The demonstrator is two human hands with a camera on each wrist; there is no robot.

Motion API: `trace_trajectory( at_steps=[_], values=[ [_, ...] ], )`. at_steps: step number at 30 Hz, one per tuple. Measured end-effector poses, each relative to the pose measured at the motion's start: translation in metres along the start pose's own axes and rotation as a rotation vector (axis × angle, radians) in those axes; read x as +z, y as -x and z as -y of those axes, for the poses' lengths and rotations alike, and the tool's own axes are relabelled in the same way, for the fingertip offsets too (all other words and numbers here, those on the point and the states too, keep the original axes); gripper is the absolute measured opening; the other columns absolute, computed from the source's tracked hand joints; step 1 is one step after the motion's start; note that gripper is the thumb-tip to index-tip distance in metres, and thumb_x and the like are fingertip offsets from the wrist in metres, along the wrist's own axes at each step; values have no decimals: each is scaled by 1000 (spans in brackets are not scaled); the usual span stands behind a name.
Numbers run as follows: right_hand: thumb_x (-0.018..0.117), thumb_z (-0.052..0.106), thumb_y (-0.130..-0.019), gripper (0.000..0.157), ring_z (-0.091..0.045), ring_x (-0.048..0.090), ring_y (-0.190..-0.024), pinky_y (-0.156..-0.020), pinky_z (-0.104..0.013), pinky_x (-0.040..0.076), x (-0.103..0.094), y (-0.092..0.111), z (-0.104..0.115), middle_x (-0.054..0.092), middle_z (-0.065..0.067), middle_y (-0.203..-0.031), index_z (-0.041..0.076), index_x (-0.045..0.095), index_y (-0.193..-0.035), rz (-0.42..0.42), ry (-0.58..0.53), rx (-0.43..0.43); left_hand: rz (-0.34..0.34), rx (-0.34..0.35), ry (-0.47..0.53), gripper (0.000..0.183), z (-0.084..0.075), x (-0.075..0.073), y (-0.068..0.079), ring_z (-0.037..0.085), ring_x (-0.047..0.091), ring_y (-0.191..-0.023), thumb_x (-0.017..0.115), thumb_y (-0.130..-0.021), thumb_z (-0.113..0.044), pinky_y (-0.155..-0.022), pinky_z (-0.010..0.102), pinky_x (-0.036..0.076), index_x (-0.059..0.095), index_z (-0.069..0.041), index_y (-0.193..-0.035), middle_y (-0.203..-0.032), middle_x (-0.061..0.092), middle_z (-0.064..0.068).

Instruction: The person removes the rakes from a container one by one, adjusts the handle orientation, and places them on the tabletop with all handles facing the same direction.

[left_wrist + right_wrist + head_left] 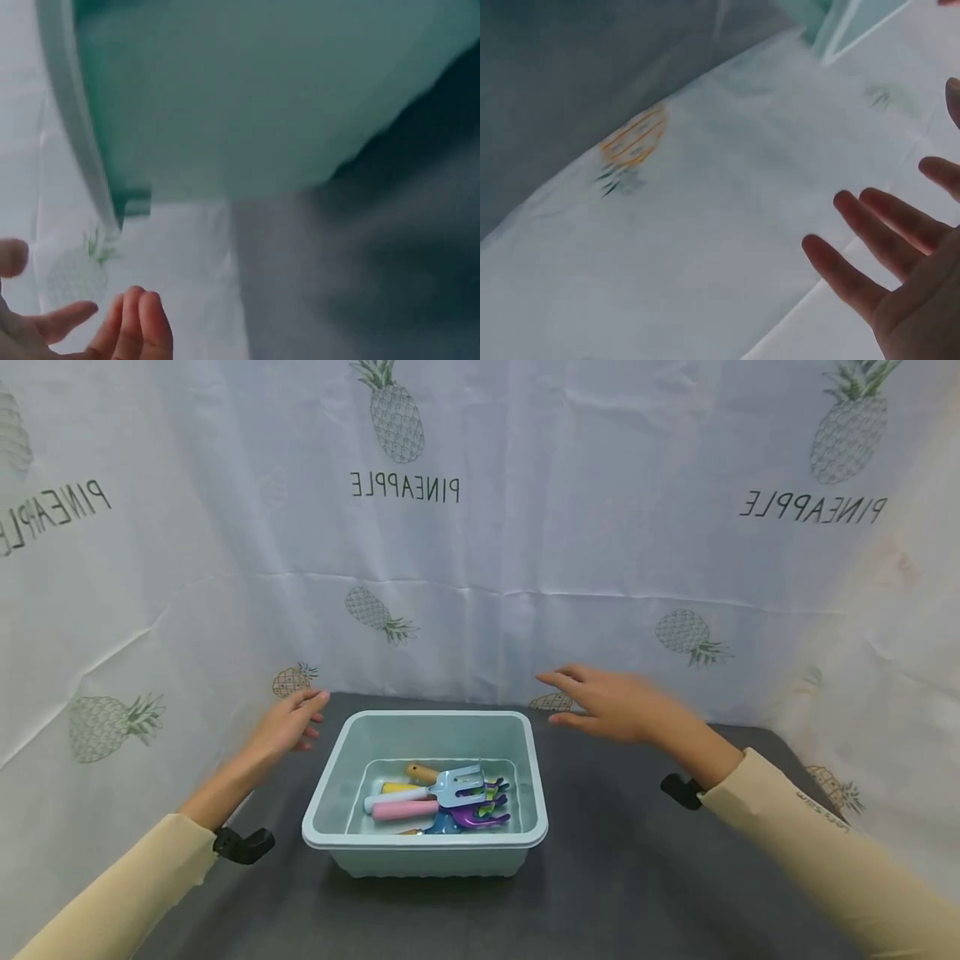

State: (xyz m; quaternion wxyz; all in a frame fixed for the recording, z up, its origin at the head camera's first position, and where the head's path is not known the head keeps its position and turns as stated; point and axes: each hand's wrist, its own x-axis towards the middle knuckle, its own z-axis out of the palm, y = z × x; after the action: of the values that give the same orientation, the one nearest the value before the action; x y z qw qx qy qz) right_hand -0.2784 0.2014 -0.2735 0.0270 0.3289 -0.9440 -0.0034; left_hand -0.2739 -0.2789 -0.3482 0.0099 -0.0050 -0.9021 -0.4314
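A pale green plastic basin (pixel 427 860) stands on the dark table, holding several small garden tools. Among them lie a light blue hand fork (pixel 459 787), a pink handle (pixel 405 810) and a purple tool head (pixel 472 817), piled crosswise with yellow and wooden handles partly hidden beneath. Beyond the basin's left rim, my left hand (pixel 291 720) hovers with relaxed fingers and holds nothing. To the right of the basin, my right hand (pixel 615 703) is raised above the table, fingers spread and nothing in them. The left wrist view shows the basin's side wall (pixel 225 97) close up.
A white curtain (pixel 510 543) printed with pineapples hangs behind and along both sides of the table. The dark tabletop (pixel 615 860) extends in front of and to the right of the basin. Black wrist straps (pixel 243 846) sit over the beige sleeves.
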Motion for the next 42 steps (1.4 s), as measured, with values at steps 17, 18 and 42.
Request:
trace_trajectory(
  at_steps=[17, 18, 42],
  values=[
    [64, 47, -101, 67, -29, 49, -146, -116, -52, 42, -4, -75, 91, 44, -6, -163, 30, 38, -160, 145, -104, -203, -85, -71, 83, 49, 5, 41, 25, 16, 59, -81, 43, -111, -25, -64, 31, 48, 41, -11, -158, -118, 63, 21],
    [65, 46, -101, 67, -28, 49, -146, -117, -52, 42, -2, -80, 95, 45, -5, -162, 29, 39, -160, 151, -104, -216, -99, -71, 80, 48, 5, 42, 26, 17, 59, -84, 44, -111, -24, -66, 30, 48, 44, -11, -156, -116, 64, 20],
    [76, 22, -94, 47, -13, 68, -106, -89, -29, 56, 76, -156, 161, 72, -5, -127, 19, 65, -139, 396, -201, -347, -194, 6, 92, 43, 2, 60, 29, 33, 58, -119, 52, -109, -29, -87, 34, 45, 55, -13, -149, -137, 61, 22]
  ],
)
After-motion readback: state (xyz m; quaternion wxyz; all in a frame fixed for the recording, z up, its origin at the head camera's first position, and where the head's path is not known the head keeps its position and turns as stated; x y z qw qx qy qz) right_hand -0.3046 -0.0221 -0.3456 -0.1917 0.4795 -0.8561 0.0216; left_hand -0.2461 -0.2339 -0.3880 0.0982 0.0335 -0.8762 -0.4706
